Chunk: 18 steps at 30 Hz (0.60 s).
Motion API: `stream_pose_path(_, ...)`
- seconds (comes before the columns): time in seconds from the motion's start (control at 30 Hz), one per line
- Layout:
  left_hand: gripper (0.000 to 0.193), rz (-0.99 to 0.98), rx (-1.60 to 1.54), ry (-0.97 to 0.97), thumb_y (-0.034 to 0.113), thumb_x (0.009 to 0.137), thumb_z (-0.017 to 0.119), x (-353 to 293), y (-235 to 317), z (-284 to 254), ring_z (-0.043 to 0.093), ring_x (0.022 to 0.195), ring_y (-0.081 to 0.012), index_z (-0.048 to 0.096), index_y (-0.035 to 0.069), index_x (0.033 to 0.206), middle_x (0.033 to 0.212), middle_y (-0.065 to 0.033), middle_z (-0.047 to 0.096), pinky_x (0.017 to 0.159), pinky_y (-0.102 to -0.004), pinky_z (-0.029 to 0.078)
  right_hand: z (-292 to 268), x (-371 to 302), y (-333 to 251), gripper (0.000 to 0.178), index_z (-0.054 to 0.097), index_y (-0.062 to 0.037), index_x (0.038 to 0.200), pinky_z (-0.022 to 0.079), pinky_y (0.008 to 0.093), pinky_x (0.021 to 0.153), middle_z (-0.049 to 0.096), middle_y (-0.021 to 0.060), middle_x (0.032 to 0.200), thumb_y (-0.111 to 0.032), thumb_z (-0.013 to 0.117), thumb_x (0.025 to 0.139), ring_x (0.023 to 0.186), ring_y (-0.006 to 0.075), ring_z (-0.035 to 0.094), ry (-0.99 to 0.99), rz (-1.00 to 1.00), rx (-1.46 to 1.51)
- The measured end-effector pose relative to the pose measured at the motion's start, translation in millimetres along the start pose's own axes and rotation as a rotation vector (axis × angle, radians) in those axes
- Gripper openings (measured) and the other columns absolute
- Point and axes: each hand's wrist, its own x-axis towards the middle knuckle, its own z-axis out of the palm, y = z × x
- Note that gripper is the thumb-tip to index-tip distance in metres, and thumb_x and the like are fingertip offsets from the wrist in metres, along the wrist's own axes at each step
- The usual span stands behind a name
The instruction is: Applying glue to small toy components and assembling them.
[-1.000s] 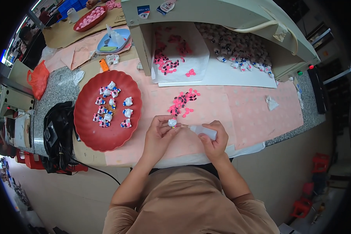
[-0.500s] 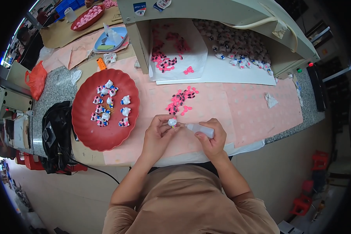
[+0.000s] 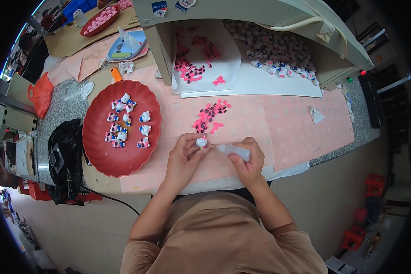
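Observation:
Between the thumb and fingers of my left hand (image 3: 183,154) is a small white figurine (image 3: 202,142) with coloured details. My right hand (image 3: 248,160) is wrapped round a translucent squeeze bottle (image 3: 235,151), tilted so its thin nozzle points left at the figurine. Whether the tip touches it is too small to tell. Just beyond my hands lie loose pink and black oval pieces (image 3: 211,115) on the pink sheet. To the left, a red scalloped tray (image 3: 96,155) holds several white, blue and pink cat-like figurines (image 3: 144,116).
A grey booth (image 3: 160,55) at the back shelters white paper with more pink pieces (image 3: 187,73) and a heap of figurines (image 3: 283,55). A blue tray (image 3: 137,51), an orange tool (image 3: 117,74) and a crumpled tissue (image 3: 317,116) lie around. A black bag (image 3: 64,155) hangs at left.
The whole view has shifted slightly, moving the tray and booth a little left in the picture. Both hands keep their holds, with the nozzle still at the figurine.

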Motion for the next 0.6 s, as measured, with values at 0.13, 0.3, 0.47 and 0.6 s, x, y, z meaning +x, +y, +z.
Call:
stream_pose_path(0.13, 0.034, -0.021, 0.010, -0.035, -0.003, 0.088, 0.063, 1.0, 4.4, -2.2, 0.063, 0.105, -0.0159, 0.048, -0.001, 0.119, 0.114, -0.0125, 0.062, 0.089, -0.0273, 0.052, -1.0, -2.1, 1.5, 0.029, 0.060, -0.0023, 0.096, 0.044, 0.0298, 0.056, 0.059, 0.0109, 0.076, -0.011, 0.079, 0.075, 0.064, 0.0216, 0.055, 0.020, 0.006, 0.044)
stream_pose_path(0.3, 0.035, -0.002, -0.053, -0.015, -0.005, 0.088, 0.063, 0.5, 6.9, -2.7, 0.062, 0.105, -0.0163, 0.046, -0.002, 0.118, 0.116, -0.0116, 0.058, 0.091, -0.0269, 0.051, -1.1, -2.3, 2.5, 0.029, 0.060, -0.0024, 0.096, 0.043, 0.0296, 0.056, 0.058, 0.0104, 0.076, -0.011, 0.079, 0.076, 0.063, 0.0213, 0.054, 0.047, 0.009, 0.050)
stream_pose_path(0.47, 0.034, -0.026, -0.038, -0.035, -0.005, 0.088, 0.063, 0.7, 7.5, -3.5, 0.063, 0.105, -0.0175, 0.046, -0.002, 0.117, 0.114, -0.0119, 0.057, 0.091, -0.0273, 0.051, 0.1, -0.2, 1.7, 0.031, 0.060, -0.0024, 0.097, 0.044, 0.0304, 0.057, 0.060, 0.0113, 0.078, -0.010, 0.080, 0.075, 0.064, 0.0224, 0.056, 0.025, -0.017, 0.045)
stream_pose_path(0.6, 0.033, -0.028, -0.030, -0.045, -0.005, 0.088, 0.062, 0.6, 7.4, -3.4, 0.063, 0.106, -0.0179, 0.046, -0.002, 0.117, 0.113, -0.0120, 0.058, 0.092, -0.0275, 0.051, 0.3, -1.2, 1.5, 0.032, 0.060, -0.0027, 0.097, 0.045, 0.0311, 0.057, 0.061, 0.0117, 0.080, -0.010, 0.080, 0.074, 0.065, 0.0231, 0.057, 0.011, 0.002, 0.032)
